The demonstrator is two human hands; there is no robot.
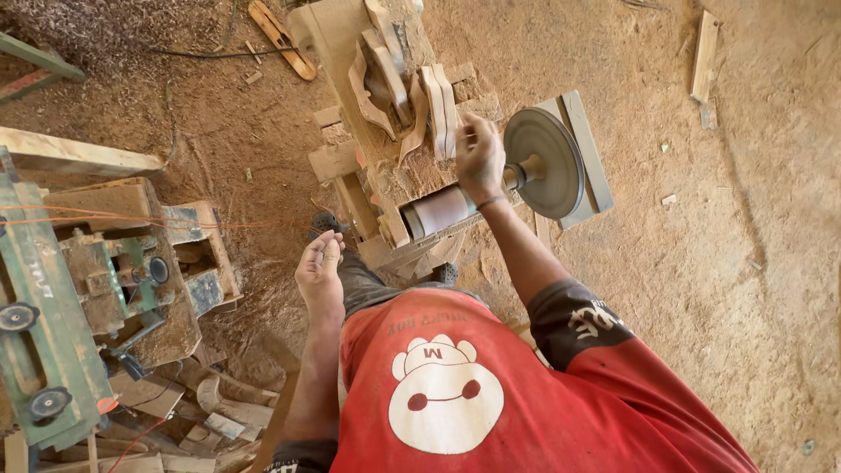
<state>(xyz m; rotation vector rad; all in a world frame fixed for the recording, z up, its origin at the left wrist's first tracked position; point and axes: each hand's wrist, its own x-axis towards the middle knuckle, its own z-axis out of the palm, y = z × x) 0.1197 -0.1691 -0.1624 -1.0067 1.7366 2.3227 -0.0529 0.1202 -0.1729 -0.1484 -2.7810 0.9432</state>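
Note:
My right hand [480, 159] reaches forward over a wooden sanding machine and closes on the edge of a pale curved wooden piece [441, 107] standing among several similar carved pieces [378, 81]. Just below that hand lie a brown sanding drum [442, 210] and a round grey disc [545, 162] on one shaft. My left hand [320, 270] hovers lower left over the sawdust floor, fingers curled together, with nothing visible in it. A red shirt with a white cartoon figure fills the bottom of the view.
A green and wooden machine [53, 315] with black wheels stands at the left, with wood offcuts [219, 412] piled beside it. A black cable [210, 54] crosses the sawdust floor at the top. Loose planks [705, 52] lie at the upper right.

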